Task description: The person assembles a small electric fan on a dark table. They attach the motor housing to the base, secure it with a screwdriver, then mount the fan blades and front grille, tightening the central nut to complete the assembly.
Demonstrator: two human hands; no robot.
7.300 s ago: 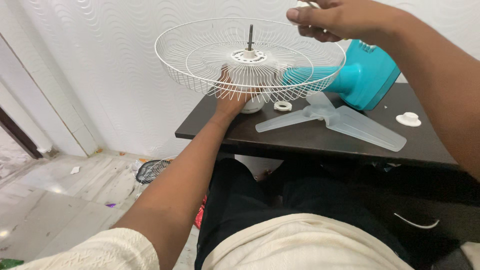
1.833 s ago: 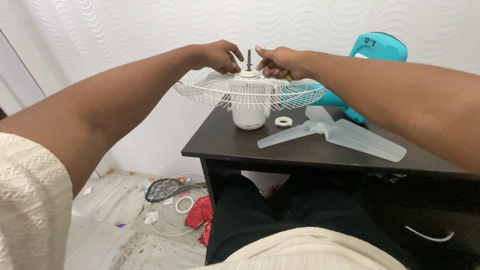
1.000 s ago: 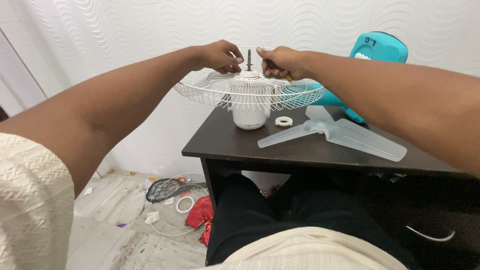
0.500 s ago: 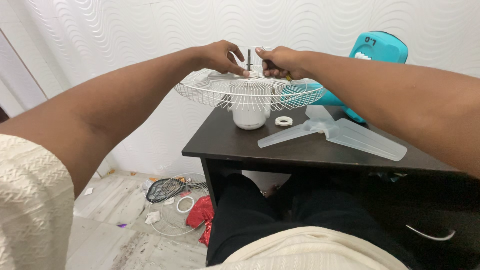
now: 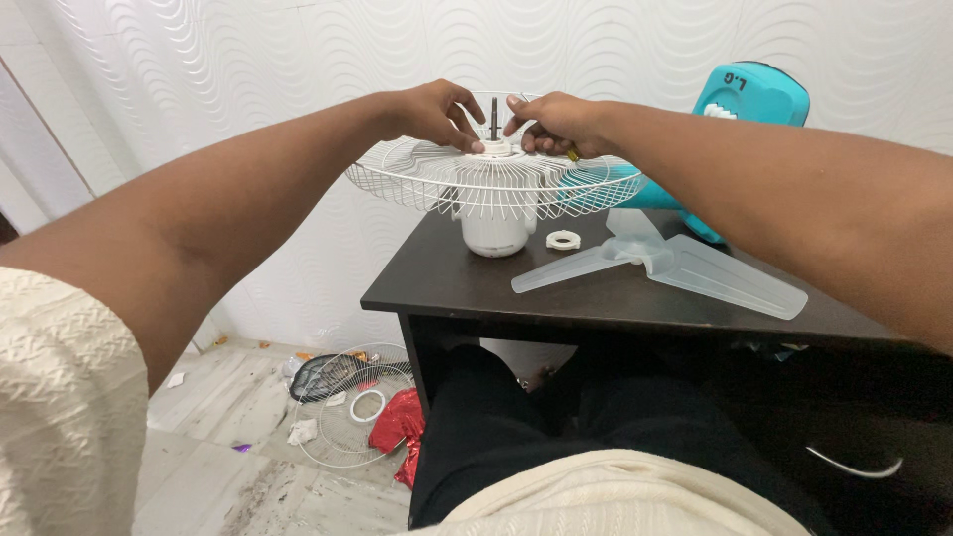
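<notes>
A white wire fan grille lies flat on a white motor housing, which stands on the dark table. A dark metal shaft sticks up through the white hub ring at the grille's centre. My left hand has its fingertips pinched on the hub ring left of the shaft. My right hand is at the hub's right side, closed around a small tool whose yellow end shows under the palm.
A translucent three-blade fan propeller and a small white ring nut lie on the table. A teal fan body stands behind my right arm. On the floor lie another wire grille and red wrapping.
Earlier I held the grille up with my left hand under it; it now rests on the motor on the table. Over the last second only my fingers shifted slightly around the hub.
</notes>
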